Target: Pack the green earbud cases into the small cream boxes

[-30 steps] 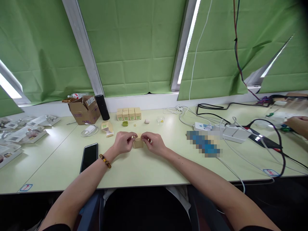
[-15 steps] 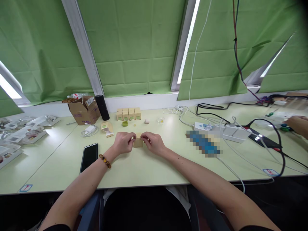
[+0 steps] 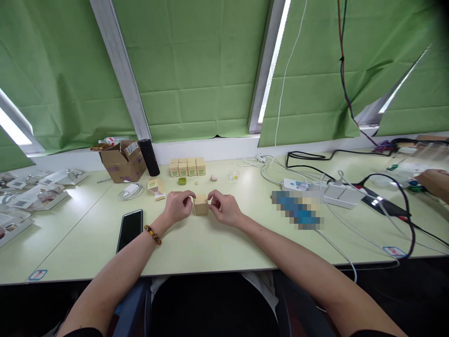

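A small kraft cardboard box (image 3: 201, 208) stands upright on the table between my hands, its lighter top face showing. My left hand (image 3: 178, 206), with a beaded bracelet at the wrist, is just left of it. Its index fingertip reaches the box's upper left corner, and the other fingers are curled. On the opposite side is my right hand (image 3: 225, 209), thumb and index apart at the box's right edge. Neither hand visibly grips the box; whether the fingertips touch it is hard to tell. Behind it lie a green tray-like piece (image 3: 182, 180), a tiny yellowish piece (image 3: 196, 183) and a pinkish piece (image 3: 213, 178).
Several similar small boxes (image 3: 187, 167) stand at the back, near an opened box (image 3: 156, 188). A phone (image 3: 130, 230) lies left, a carton (image 3: 122, 161) and black cylinder (image 3: 148, 157) behind. Power strips (image 3: 338, 194) and cables spread right. Another person's hand (image 3: 435, 181) is far right.
Both hands have moved slightly apart, left hand leftward and right hand a little rightward. Their fingers have come off the box's top corners, uncovering more of its top. The box stays in place.
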A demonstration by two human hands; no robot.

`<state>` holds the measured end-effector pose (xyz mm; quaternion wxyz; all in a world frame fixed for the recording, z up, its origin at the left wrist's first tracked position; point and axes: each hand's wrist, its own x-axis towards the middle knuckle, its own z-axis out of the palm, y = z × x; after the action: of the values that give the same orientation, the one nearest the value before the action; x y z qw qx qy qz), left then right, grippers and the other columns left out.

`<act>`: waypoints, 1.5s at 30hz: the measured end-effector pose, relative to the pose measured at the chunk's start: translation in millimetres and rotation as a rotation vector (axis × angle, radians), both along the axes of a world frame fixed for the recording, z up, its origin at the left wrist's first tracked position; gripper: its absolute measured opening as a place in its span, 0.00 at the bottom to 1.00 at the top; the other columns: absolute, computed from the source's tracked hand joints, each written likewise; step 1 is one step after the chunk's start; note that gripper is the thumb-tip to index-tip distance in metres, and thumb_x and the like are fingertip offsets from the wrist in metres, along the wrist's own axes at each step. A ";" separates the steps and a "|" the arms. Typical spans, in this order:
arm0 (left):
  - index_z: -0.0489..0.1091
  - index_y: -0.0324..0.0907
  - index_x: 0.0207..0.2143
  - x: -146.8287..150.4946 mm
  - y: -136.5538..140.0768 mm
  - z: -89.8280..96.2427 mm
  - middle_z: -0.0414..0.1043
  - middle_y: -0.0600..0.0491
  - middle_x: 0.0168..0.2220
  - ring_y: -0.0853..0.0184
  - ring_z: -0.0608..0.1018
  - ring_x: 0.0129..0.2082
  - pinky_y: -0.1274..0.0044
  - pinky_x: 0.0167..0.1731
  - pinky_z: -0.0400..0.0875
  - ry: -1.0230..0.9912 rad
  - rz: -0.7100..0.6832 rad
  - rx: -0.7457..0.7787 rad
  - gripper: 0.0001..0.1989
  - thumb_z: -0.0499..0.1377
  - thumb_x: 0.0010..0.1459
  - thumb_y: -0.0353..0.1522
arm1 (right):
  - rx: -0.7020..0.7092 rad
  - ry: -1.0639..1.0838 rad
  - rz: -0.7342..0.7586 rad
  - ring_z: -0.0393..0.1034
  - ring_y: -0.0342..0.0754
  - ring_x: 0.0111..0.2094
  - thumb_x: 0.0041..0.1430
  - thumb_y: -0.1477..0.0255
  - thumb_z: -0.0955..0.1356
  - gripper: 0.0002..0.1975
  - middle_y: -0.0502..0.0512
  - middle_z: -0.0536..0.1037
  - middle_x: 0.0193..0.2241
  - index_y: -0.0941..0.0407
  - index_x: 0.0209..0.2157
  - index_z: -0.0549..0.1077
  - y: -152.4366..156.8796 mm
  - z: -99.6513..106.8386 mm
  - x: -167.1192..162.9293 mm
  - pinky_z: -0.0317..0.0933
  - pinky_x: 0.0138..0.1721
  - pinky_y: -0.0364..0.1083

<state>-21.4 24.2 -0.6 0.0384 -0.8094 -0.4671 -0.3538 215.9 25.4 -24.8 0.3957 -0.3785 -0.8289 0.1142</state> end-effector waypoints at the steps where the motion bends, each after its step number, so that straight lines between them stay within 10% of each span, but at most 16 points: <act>1: 0.81 0.42 0.37 0.3 0.9 0.9 0.68 0.56 0.17 0.70 0.68 0.18 0.76 0.26 0.61 -0.019 0.071 -0.024 0.17 0.52 0.56 0.28 | -0.018 -0.007 -0.013 0.69 0.45 0.24 0.58 0.74 0.68 0.09 0.45 0.77 0.25 0.52 0.41 0.67 -0.3 1.8 0.2 0.55 0.30 0.43; 5: 0.82 0.44 0.45 1.5 4.5 5.2 0.74 0.55 0.21 0.66 0.73 0.22 0.75 0.27 0.61 0.008 0.215 -0.209 0.21 0.53 0.55 0.27 | -0.103 -0.122 -0.052 0.68 0.45 0.25 0.58 0.71 0.71 0.14 0.42 0.75 0.24 0.51 0.41 0.63 0.8 8.5 -0.5 0.51 0.29 0.43; 15: 0.80 0.42 0.26 2.1 5.9 10.6 0.80 0.49 0.27 0.64 0.77 0.28 0.75 0.29 0.64 0.036 0.272 -0.309 0.15 0.52 0.53 0.27 | -0.330 -0.294 -0.465 0.73 0.50 0.34 0.68 0.68 0.65 0.06 0.52 0.81 0.34 0.51 0.45 0.65 35.0 8.0 16.4 0.48 0.30 0.45; 23: 0.78 0.45 0.55 5.4 5.0 5.9 0.80 0.52 0.27 0.63 0.78 0.28 0.75 0.28 0.63 0.081 0.255 -0.341 0.28 0.53 0.54 0.27 | -0.316 -0.366 -0.310 0.73 0.50 0.33 0.65 0.62 0.70 0.09 0.52 0.81 0.32 0.51 0.40 0.69 26.8 6.3 7.3 0.50 0.30 0.45; 32: 0.82 0.45 0.40 8.1 1.6 9.6 0.81 0.51 0.29 0.60 0.80 0.32 0.74 0.29 0.67 0.073 0.289 -0.335 0.18 0.53 0.57 0.28 | -0.306 -0.293 -0.405 0.75 0.52 0.35 0.65 0.68 0.69 0.05 0.54 0.82 0.34 0.50 0.42 0.73 39.9 0.0 16.5 0.55 0.32 0.46; 45: 0.82 0.46 0.35 10.2 1.1 4.4 0.84 0.50 0.35 0.59 0.82 0.36 0.73 0.35 0.71 0.140 0.243 -0.335 0.16 0.53 0.59 0.28 | -0.342 0.028 -0.015 0.74 0.48 0.42 0.52 0.73 0.75 0.38 0.59 0.68 0.59 0.50 0.62 0.58 22.9 -3.7 4.6 0.69 0.38 0.47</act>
<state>-11.2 25.3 3.8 -0.0219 -0.7649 -0.6097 -0.2067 220.5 48.2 -28.5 0.3381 -0.4451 -0.7887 0.2559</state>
